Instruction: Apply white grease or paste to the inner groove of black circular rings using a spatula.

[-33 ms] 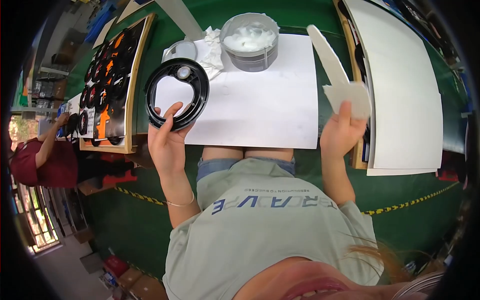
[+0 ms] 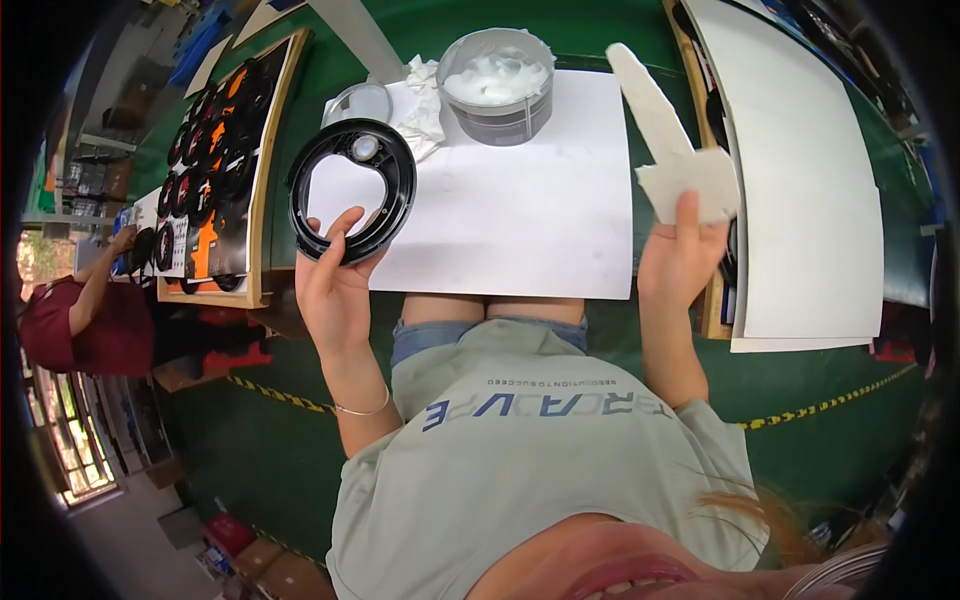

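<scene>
My left hand (image 2: 335,295) grips the lower rim of a round black plastic ring (image 2: 400,185) with a curved opening, held tilted up above the white sheet's left side. Near the ring's top sits a small pale round piece (image 2: 365,147). In my right hand (image 2: 682,262), thumb pressed on its wide base, is a white flat spatula-like piece (image 2: 652,110), its long narrow blade pointing up and away, beyond the sheet's right edge. At the far side of the white sheet (image 2: 520,220) stands a grey tub (image 2: 505,122) of white paste (image 2: 498,78), apart from both hands.
Crumpled white tissue (image 2: 422,125) and a clear round lid or dish (image 2: 362,103) lie left of the tub. A wood-framed tray (image 2: 262,200) holds several black rings at left; white boards (image 2: 800,200) stand at right. Another person in a maroon shirt (image 2: 95,325) works far left.
The white spatula-like piece has tipped slightly to the left, its base turning with my right hand. The black ring stays almost where it was in my left hand.
</scene>
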### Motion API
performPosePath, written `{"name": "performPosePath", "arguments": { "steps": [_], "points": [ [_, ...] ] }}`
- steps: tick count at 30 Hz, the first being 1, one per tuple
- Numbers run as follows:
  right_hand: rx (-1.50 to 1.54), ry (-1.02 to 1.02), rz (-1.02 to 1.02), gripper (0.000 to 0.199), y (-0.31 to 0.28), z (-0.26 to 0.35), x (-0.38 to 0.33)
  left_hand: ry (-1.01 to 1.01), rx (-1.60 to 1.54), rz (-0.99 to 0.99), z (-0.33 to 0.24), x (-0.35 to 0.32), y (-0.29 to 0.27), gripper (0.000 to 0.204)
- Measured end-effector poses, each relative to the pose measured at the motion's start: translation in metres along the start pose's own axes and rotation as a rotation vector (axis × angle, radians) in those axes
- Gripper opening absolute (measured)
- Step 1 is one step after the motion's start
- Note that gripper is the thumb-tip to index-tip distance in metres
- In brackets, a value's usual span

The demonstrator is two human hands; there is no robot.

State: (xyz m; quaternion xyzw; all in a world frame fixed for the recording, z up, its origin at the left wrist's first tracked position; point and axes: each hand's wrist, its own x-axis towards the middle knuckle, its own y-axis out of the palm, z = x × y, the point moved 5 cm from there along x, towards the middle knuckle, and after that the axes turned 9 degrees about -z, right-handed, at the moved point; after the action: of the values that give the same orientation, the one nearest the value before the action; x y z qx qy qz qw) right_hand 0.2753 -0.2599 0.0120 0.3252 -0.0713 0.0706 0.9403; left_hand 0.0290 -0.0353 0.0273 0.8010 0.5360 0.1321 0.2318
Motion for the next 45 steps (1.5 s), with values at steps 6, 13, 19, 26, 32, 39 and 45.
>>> {"name": "performPosePath", "arguments": {
  "steps": [6,13,19,26,32,39,45],
  "points": [
    [0.163,0.479,-0.007,0.04,0.011,-0.025,-0.001,-0.036,-0.056,-0.004,0.008,-0.016,-0.005,0.029],
    [0.172,0.545,0.075,0.037,0.014,-0.04,-0.006,-0.065,-0.056,0.063,0.0,-0.019,-0.005,0.035],
    [0.033,0.53,-0.036,0.033,0.009,-0.039,-0.012,-0.094,0.018,0.116,-0.004,0.0,0.0,0.038],
    [-0.151,0.337,-0.147,0.04,0.015,-0.034,-0.011,-0.158,0.039,0.214,-0.012,0.034,0.0,0.038],
    [-0.306,0.138,-0.128,0.041,0.043,-0.024,-0.015,-0.223,0.06,0.341,-0.013,0.065,-0.012,0.038],
    [-0.411,-0.032,0.017,0.031,0.089,-0.025,-0.044,-0.31,0.024,0.427,-0.013,0.09,-0.019,0.039],
    [-0.544,-0.209,0.199,0.026,0.122,-0.023,-0.045,-0.282,0.027,0.423,-0.011,0.098,-0.022,0.04]
  ]
}}
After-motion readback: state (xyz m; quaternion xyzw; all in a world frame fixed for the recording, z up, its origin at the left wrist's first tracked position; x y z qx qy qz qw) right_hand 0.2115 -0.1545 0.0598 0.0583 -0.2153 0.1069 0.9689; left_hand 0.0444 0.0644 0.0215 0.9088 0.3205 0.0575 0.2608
